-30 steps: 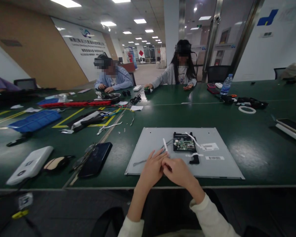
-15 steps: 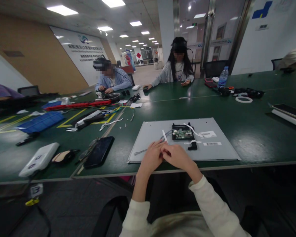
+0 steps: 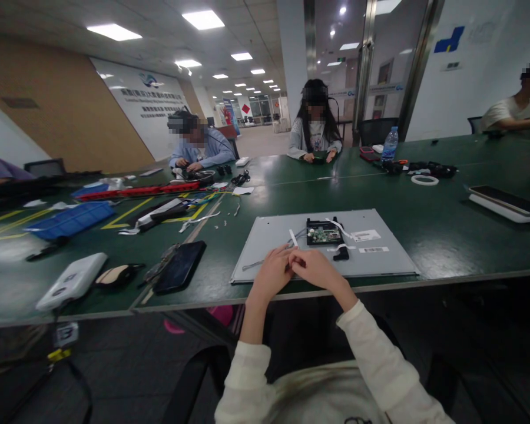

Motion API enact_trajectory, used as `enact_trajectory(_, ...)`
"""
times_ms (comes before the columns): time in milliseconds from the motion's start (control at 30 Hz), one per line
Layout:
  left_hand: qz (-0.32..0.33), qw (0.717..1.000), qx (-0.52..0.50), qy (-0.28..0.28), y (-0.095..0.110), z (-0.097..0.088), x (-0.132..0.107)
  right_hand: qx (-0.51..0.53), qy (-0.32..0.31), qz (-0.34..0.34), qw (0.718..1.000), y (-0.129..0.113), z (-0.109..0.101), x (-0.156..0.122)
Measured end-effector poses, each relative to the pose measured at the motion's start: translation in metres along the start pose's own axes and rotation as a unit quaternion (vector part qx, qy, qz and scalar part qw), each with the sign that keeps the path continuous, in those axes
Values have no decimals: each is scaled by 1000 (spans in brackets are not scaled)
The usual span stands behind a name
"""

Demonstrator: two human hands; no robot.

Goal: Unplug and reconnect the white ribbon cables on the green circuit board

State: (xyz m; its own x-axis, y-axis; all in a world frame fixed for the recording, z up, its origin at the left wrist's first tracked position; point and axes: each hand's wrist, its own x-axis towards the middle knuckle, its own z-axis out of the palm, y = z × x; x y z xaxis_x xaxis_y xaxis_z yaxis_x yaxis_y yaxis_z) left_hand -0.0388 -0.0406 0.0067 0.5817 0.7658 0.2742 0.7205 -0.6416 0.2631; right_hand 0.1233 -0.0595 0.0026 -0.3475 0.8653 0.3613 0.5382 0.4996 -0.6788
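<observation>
A flat grey panel (image 3: 274, 235) lies on the table in front of me, close to its near edge. On it sit a green circuit board in a black bracket (image 3: 325, 232), pieces of white tape and two printed labels. My left hand (image 3: 271, 272) rests over the panel's front part, its fingers bent and closed. Against them press the curled fingers of my right hand (image 3: 317, 269); anything pinched between the two is hidden. Just beyond the fingertips a white strip (image 3: 293, 238) sticks up, and a thin grey cable (image 3: 252, 266) runs out on the left of my hand.
Left of the panel lie a black phone (image 3: 179, 266), a computer mouse (image 3: 117, 275), a white box (image 3: 73, 281) and a blue tray (image 3: 70, 219). A water bottle (image 3: 389, 145) and tape ring (image 3: 424, 180) stand farther right. Two people sit opposite, another at far right.
My hands stay together at nearly the same spot on the panel. The view has shifted slightly. The person opposite has brought both hands together around a dark object.
</observation>
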Motion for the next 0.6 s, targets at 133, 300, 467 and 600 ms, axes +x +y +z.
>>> enact_trajectory(133,6,1000,0,8,-1,1,-2,8,4,-7,1000,-1,1,0)
enact_trajectory(300,15,1000,3,23,-4,5,-5,12,10,-8,1000,0,3,-1)
enact_trajectory(467,12,999,12,27,-5,6,-6,14,13,-10,1000,2,4,-2)
enact_trajectory(600,14,999,17,25,-6,6,-6,14,12,-12,1000,2,4,-2)
